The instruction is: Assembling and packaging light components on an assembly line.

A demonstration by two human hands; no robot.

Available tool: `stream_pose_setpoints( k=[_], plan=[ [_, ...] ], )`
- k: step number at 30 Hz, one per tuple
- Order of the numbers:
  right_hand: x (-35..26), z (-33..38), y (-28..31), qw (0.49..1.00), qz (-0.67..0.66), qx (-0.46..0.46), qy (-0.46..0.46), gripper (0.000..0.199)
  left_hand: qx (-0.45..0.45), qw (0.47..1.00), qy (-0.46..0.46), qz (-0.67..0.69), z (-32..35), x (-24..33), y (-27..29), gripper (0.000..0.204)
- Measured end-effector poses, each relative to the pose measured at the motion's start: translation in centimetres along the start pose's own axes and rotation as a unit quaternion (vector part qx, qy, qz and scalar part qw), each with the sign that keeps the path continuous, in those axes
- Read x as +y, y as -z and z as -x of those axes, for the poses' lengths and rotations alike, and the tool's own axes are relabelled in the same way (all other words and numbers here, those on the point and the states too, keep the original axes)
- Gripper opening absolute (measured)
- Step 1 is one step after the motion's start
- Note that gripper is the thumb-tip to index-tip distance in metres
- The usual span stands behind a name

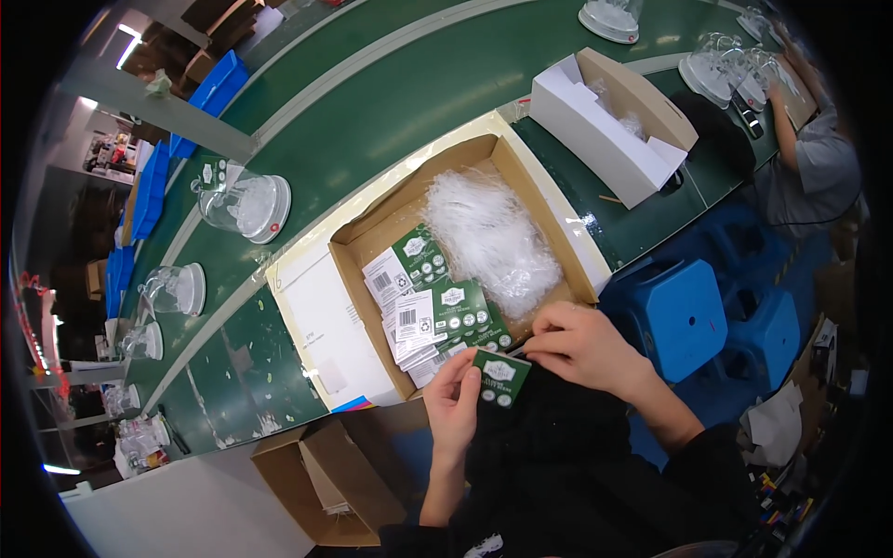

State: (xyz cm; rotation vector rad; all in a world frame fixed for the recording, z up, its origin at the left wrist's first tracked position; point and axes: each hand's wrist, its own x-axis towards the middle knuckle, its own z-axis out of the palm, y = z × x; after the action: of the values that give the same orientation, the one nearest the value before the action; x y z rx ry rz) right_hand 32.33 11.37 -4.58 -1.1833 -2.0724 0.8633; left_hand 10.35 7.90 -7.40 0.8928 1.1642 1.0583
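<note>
My left hand (452, 409) pinches a small green card (503, 378) with white print by its left edge, just off the near side of an open cardboard box (349, 279). Close to the card's upper right corner, my right hand (588, 349) is closed, thumb and fingertips together; anything in them is too small to make out. Inside the box lie several green and white cards (446, 316), overlapping in a loose pile. Beside them is a bundle of thin, clear plastic strings (493, 237).
A white carton (605, 126) stands farther right on the green bench (233, 353). Clear domes on white bases (246, 206) stand along it. Blue stools (674, 321) are at the right, near a person in grey (819, 167). An open carton (326, 484) sits below the bench.
</note>
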Motion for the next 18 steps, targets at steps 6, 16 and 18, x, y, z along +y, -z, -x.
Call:
stream_pose_setpoints(
  k=[6,16,18],
  plan=[
    [-0.4,-0.2,1.2,0.981,-0.108,0.112,-0.12,0.009,0.008,1.0,-0.002,-0.017,-0.1,1.0,-0.9,0.032],
    [-1.9,-0.2,-2.3,0.954,-0.242,0.155,-0.081,0.012,0.02,0.974,-0.079,-0.213,1.0,2.1,-2.6,0.029],
    [-1.9,-0.4,-2.6,0.949,-0.254,0.161,-0.096,0.013,0.025,0.966,-0.101,-0.235,0.9,2.3,-2.8,0.03]
  ],
)
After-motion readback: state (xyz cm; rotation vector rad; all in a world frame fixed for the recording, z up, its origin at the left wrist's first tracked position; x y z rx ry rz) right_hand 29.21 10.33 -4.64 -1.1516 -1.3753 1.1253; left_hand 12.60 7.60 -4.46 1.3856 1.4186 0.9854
